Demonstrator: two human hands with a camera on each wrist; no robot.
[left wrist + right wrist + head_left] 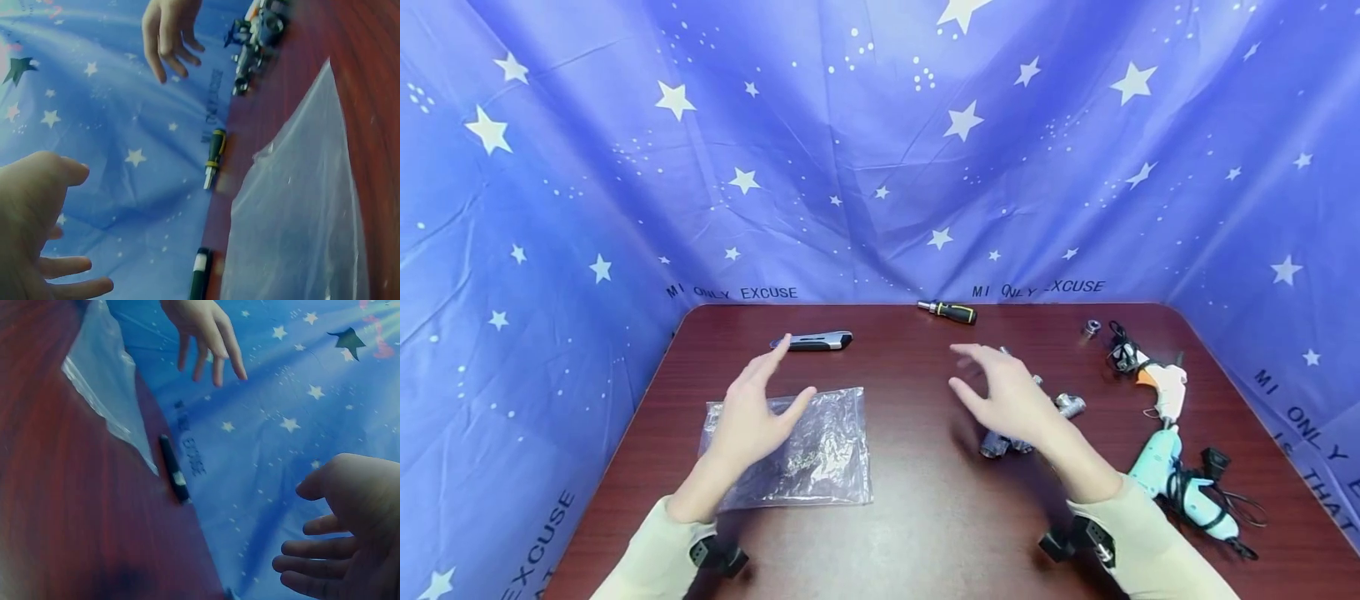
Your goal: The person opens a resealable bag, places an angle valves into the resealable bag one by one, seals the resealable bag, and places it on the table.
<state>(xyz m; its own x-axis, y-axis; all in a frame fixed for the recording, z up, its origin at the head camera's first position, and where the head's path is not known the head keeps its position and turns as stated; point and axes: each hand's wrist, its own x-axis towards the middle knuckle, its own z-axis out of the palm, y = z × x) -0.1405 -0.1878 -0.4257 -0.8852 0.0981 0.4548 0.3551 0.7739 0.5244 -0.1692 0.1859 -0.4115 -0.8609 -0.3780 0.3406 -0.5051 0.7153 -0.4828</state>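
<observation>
The left hand (752, 417) hovers above the dark reddish-brown wooden bench (917, 517) with its fingers spread and relaxed, palm turned inward, holding nothing. Directly under it lies a clear, crinkled plastic bag (812, 454), flat on the bench with small, hard-to-make-out contents inside; the hand does not touch it. In the left wrist view the same hand (34, 231) shows open against the backdrop, with the bag (300, 212) spreading out beside it.

The right hand (1007, 396) hangs over the bench too, fingers splayed and slightly bent, empty. Just beneath and beside it sits a cluster of short silver metal sockets (1060, 408), partly hidden by the hand. The right wrist view shows this hand (350, 531) open, and the left hand (203, 331) across from it.

Beyond the left hand, near the far edge of the bench, lies a grey and black utility knife (816, 341). Further along that edge is a stubby screwdriver with a black and yellow handle (951, 312). To the right, a lone small metal socket (1091, 327) stands apart, and near it rest a white hot-glue gun with an orange nozzle (1165, 387) and a pale teal hot-glue gun with a tangled black cord (1187, 492). A blue cloth printed with white stars (880, 142) surrounds the bench.
</observation>
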